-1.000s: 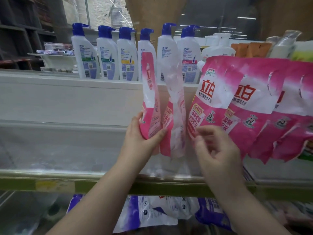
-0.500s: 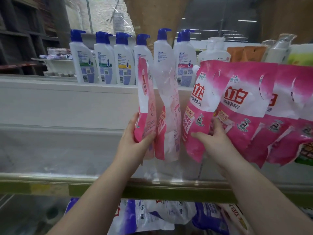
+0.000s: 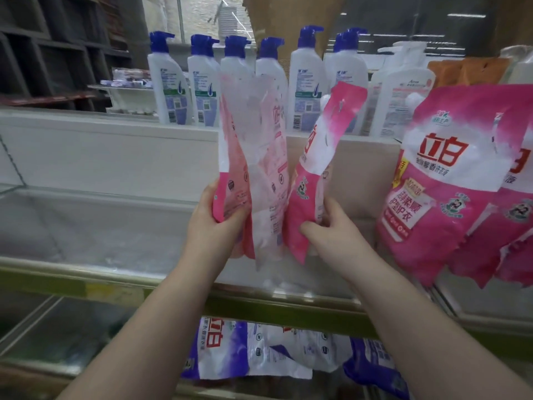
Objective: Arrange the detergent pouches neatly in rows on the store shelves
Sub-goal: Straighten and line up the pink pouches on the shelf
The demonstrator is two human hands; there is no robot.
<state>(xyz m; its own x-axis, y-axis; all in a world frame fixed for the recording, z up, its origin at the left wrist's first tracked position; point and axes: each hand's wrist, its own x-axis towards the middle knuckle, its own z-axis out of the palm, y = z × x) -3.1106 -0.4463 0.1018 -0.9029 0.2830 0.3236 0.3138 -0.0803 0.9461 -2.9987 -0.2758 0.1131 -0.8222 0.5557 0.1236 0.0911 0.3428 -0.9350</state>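
At the centre of the frame, two pale pink pouches are held upright together, gripped near their lower edge by the left hand, thumb in front and fingers curled behind. Just to their right, a brighter pink pouch is pinched at its lower part by the right hand, thumb under the bottom corner. All three are held above the glass shelf. At the right of the frame, more pink pouches are seen leaning in a row.

The pouches appear soft and floppy, with liquid sagging toward the bottom; the film is probably slick. A grip low on the filled part, as now, should serve better than the limp top.

Whether the held pouches touch the shelf cannot be told. The row at the right is cut off by the frame edge. The purple pouches on the lower shelf are partly hidden by both forearms. The print on the white bottles at the top is too small to read.
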